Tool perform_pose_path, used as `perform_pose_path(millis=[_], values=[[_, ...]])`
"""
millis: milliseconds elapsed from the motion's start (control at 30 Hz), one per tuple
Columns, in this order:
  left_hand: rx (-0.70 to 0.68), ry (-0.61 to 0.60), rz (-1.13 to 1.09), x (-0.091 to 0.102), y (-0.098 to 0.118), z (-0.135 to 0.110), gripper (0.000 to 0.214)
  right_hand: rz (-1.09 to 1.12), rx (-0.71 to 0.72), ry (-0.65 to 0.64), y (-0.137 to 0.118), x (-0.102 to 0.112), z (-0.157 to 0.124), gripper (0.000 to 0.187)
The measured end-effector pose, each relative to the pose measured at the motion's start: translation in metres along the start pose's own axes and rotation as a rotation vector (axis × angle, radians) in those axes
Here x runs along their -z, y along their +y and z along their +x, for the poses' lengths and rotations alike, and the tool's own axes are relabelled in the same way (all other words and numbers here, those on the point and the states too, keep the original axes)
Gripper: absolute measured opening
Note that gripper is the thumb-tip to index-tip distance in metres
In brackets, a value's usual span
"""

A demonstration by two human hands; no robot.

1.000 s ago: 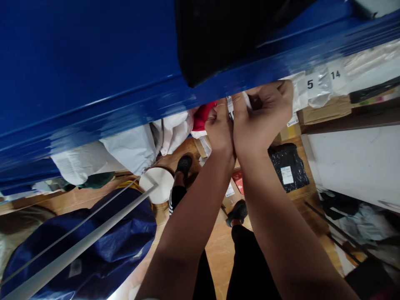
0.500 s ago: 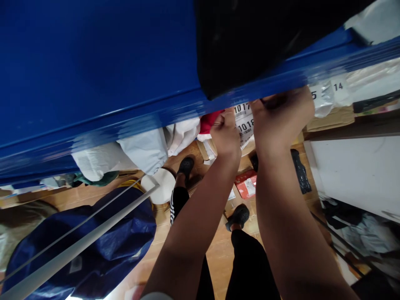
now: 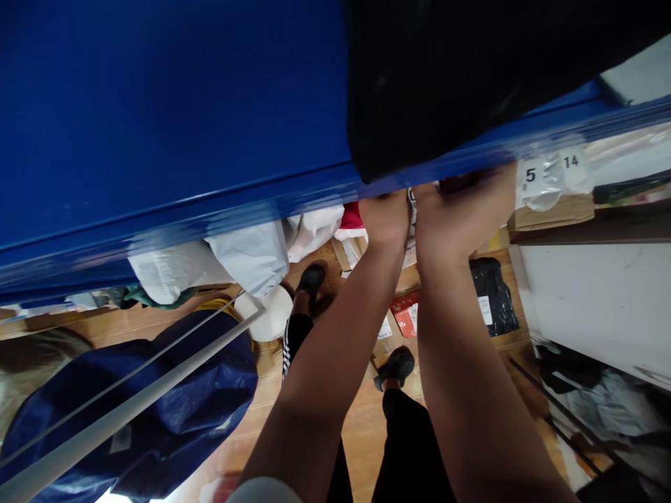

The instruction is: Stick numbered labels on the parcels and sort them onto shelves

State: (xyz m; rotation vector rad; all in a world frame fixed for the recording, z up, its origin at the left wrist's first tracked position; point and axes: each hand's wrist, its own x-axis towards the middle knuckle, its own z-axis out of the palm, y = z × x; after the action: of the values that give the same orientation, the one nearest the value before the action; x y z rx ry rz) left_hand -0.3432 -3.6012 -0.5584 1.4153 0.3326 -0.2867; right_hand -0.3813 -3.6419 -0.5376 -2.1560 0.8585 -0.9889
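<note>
My left hand reaches in beneath the front edge of a blue shelf, beside a red item. Its fingers are hidden behind that edge. Close on its right, my right hand reaches into the same gap, smeared by motion, its fingers also out of sight. A strip of white printed label shows between the two wrists. Whether either hand holds anything is hidden. To the right of my right hand hangs clear plastic packaging with a label marked 5.
A black bag drapes over the shelf edge above my hands. White bags protrude from underneath at left. Below are a blue sack, a pale pole, a white round stool, a red box and a black package.
Both hands have gone deeper under the shelf edge and closer together. The numbered labels between them are now mostly covered. The view has shifted slightly.
</note>
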Motion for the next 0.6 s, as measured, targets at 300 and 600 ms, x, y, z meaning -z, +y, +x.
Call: perform_pose_path(millis=[300,600], values=[[0.152,-0.078,-0.099,0.013,0.002,-0.032,0.026,-0.136,-0.193,-0.025,-0.009,-0.002,0.007,0.052],[-0.210,0.116,0.212,0.105,-0.051,-0.110,0.020,0.189,0.057,-0.065,-0.007,0.009,-0.025,0.021]])
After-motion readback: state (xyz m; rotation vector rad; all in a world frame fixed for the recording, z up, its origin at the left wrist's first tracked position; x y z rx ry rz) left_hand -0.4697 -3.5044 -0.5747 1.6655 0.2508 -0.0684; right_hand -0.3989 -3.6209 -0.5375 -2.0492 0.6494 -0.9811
